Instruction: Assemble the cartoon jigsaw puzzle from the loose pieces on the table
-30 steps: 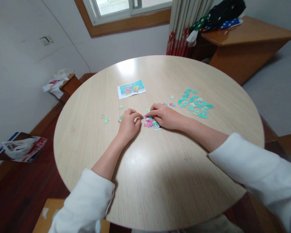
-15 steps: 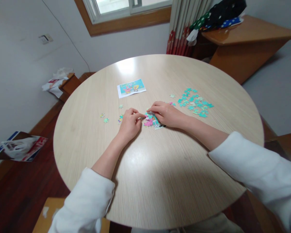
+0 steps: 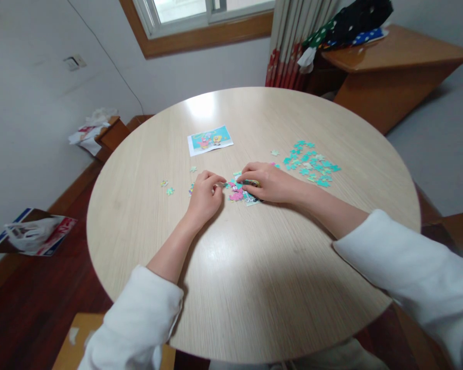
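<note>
A small joined patch of jigsaw pieces [image 3: 239,192], pink and teal, lies near the middle of the round wooden table [image 3: 254,288]. My left hand [image 3: 204,195] rests curled at its left edge, fingertips pinched against a piece there. My right hand [image 3: 268,182] lies over the patch's right side, fingers bent and pressing on the pieces, with a yellowish piece under its fingertips. A printed reference picture [image 3: 210,140] lies beyond the hands. A pile of loose teal pieces [image 3: 310,164] sits to the right of my right hand.
A few stray pieces [image 3: 168,190] lie left of my left hand. A wooden desk [image 3: 389,67] with dark spotted cloth stands at the back right, beside a curtain [image 3: 293,36]. A plastic bag on a magazine [image 3: 31,236] lies on the dark floor at left.
My right hand has shifted slightly over the joined patch, and a yellowish piece now shows under its fingertips. My left hand stays at the patch's left edge.
</note>
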A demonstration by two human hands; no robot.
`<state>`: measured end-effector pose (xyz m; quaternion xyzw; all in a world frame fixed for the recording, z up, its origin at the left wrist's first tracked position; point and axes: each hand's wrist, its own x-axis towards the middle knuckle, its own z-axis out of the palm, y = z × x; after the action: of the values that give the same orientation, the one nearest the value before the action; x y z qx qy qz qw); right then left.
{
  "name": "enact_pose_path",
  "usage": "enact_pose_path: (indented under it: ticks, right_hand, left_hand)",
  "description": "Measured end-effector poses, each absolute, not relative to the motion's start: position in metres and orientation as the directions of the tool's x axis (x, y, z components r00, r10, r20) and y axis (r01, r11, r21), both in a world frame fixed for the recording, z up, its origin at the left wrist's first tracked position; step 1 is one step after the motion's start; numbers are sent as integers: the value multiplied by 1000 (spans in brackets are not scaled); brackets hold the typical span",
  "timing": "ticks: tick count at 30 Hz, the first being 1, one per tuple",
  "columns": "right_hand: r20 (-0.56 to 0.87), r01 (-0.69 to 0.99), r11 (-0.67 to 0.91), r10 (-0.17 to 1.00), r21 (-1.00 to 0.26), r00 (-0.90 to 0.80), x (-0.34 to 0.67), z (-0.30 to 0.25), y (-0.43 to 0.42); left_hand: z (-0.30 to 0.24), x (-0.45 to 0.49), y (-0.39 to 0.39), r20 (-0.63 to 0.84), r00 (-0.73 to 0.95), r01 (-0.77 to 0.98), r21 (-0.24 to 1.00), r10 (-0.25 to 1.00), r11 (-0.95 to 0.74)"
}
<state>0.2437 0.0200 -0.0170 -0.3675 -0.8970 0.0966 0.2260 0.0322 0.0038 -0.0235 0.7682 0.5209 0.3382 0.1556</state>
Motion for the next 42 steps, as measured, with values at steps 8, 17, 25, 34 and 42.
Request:
enact_pose_path:
  ticks: [8,17,25,34,42]
  right_hand:
    - [311,626,698,716,-347,-625,244,-19,21]
    - [304,640,690,723,-337,-620,244,-19,23]
    - [253,692,651,759,-313,-599,243,-19,23]
    - [212,706,632,774,-318,-597,242,-16,21]
    - [188,716,634,772,-291,-607,242,-18,21]
  left_hand:
    - [-19,24,7,393,151,708,597,907,-377]
    - [-13,7,14,414,25,737,607,910,-296]
    - [-3,-8,18,400,-122,766,620,908,-170]
    - [2,-29,22,416,-252,720,684,874,-118]
    - [-3,-57,33,362,-324,727,687,874,-15]
